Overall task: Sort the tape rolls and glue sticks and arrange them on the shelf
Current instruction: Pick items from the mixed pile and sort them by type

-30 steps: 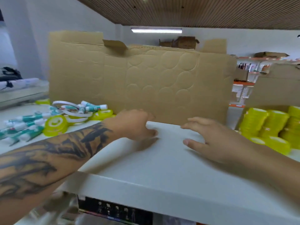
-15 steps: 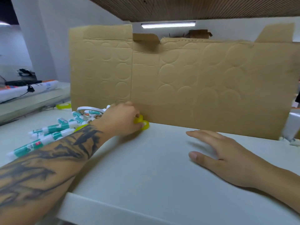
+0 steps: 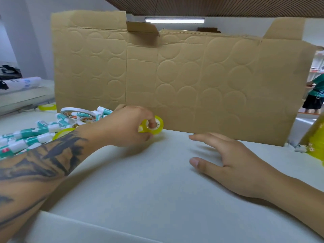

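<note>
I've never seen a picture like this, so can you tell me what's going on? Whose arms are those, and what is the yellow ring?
The camera sits on a person's head, looking down, so you see their own two arms. The left hand, on the tattooed arm, grips a small yellow tape roll with one finger poking into its hole. The right hand rests open on the white shelf top, holding nothing. Behind stands a big cardboard sheet. On the left lies a pile of green-and-white glue sticks and flat white tape rolls, waiting to be sorted.
</note>
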### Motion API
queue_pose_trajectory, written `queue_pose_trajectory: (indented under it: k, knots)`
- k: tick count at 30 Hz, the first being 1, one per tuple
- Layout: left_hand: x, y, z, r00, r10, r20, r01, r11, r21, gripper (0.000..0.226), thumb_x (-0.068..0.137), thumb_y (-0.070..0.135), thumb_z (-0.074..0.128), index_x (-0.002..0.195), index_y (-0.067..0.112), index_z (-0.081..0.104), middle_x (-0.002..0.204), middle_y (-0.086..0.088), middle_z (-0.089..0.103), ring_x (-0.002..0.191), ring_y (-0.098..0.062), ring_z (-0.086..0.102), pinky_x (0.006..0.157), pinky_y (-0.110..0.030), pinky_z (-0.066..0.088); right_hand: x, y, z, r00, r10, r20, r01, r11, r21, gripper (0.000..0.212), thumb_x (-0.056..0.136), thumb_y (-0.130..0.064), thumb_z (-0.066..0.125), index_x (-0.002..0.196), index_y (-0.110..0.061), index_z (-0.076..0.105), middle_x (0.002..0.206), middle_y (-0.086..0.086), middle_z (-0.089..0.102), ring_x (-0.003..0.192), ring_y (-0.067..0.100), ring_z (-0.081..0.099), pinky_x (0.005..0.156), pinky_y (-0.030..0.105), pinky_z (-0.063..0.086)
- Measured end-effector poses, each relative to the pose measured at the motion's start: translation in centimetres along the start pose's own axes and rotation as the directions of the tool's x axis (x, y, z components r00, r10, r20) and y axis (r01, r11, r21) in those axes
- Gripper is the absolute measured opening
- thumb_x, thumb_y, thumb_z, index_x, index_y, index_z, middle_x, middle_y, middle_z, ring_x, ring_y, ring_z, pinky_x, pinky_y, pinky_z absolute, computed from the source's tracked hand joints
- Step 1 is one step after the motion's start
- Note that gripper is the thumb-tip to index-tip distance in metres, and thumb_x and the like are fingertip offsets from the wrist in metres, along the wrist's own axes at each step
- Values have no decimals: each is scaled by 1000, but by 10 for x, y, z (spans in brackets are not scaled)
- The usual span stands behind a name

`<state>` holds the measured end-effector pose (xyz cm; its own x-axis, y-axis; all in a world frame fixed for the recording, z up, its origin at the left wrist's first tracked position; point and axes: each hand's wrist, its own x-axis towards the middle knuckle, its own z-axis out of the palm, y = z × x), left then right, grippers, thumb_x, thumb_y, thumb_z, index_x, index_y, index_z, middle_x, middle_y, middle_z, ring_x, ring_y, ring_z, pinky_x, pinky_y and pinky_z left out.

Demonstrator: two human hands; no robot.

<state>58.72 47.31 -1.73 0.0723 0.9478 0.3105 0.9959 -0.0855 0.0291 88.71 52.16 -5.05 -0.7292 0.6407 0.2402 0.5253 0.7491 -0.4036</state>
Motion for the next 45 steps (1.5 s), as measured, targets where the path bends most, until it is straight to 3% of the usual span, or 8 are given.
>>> queue_pose_trajectory:
  k: [5,9,16,23,29,32,39,45]
  knots:
    - [-13,27,-2,996,88,25,-75,940,-332,42,76,42,86,102,40,54,101,24,65,100,12,57,81,-18,46,2,5,0,994,-13,-110,16,999,29,57,83,-74,52,136,-53,48,129,-37,48,127,-12,42,104,23,42]
    - [-19,45,-2,986,165,6,-143,871,-469,52,74,37,90,102,36,47,108,17,69,108,-3,65,93,-40,52,1,4,2,985,-57,-162,59,998,5,45,84,-68,58,124,-48,57,118,-33,55,121,-6,49,94,24,47]
    - [-23,57,1,976,220,-5,-190,831,-523,53,76,31,90,106,29,47,103,17,70,107,-6,66,90,-33,50,3,4,8,967,-163,-196,172,985,32,39,84,-65,65,117,-43,61,115,-25,63,116,8,57,86,33,51]
    - [-25,62,4,978,209,-8,-186,851,-492,62,76,40,89,122,38,47,116,24,67,115,5,59,96,-24,46,3,1,7,954,-202,-220,227,970,91,25,85,-45,79,107,-37,71,112,-18,70,105,14,64,81,34,51]
    - [-25,74,-3,979,176,106,-140,950,-280,73,75,77,67,138,67,30,140,36,49,126,12,46,105,-18,39,-20,16,-30,968,-159,-196,151,987,-57,35,81,-63,70,109,-42,66,103,-16,67,101,4,59,83,39,52]
    - [-17,100,-5,972,222,76,-213,970,-117,74,80,81,54,146,54,36,141,26,54,126,3,50,105,-19,39,-48,33,-58,968,-158,-196,130,980,-148,34,84,-60,70,108,-36,69,98,-16,69,97,3,59,84,36,51]
    - [17,209,11,935,335,115,-328,941,-81,73,90,82,36,154,48,29,158,20,38,147,-1,29,120,-28,22,-117,104,-130,948,0,-319,-55,985,-165,28,82,-58,71,105,-41,70,92,-35,61,100,-10,57,82,9,41]
    - [38,283,32,923,341,177,-333,940,-72,70,91,81,28,154,51,25,165,12,29,151,-2,18,125,-38,15,-146,169,-161,918,180,-353,-282,923,-262,34,85,-61,65,111,-39,66,101,-16,64,99,11,59,85,34,47]
